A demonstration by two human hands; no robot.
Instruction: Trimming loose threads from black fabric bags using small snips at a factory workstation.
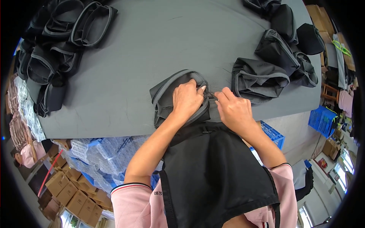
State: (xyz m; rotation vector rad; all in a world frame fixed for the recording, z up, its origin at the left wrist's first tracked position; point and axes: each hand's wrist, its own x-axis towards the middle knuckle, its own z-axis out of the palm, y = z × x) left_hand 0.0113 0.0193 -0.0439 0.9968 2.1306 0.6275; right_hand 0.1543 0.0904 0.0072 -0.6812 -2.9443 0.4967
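An unzipped black pouch (164, 99) with grey edging lies near the front edge of the table, its opening facing up. My left hand (187, 98) reaches into the opening and pinches the pouch's right rim between thumb and fingers. Just right of that rim, my right hand (232, 109) is closed on a small slim metal tool (213, 95) that looks like thread snips. Its tip points at the pouch's edge beside my left thumb. Most of the tool is hidden by my fingers.
Open black pouches (93, 24) are heaped at the left of the grey table (152, 45). More pouches (260, 78) lie at the right, the nearest close to my right hand. Below the table are clear plastic packaging (110, 155), a blue crate (273, 135) and cardboard boxes (76, 197).
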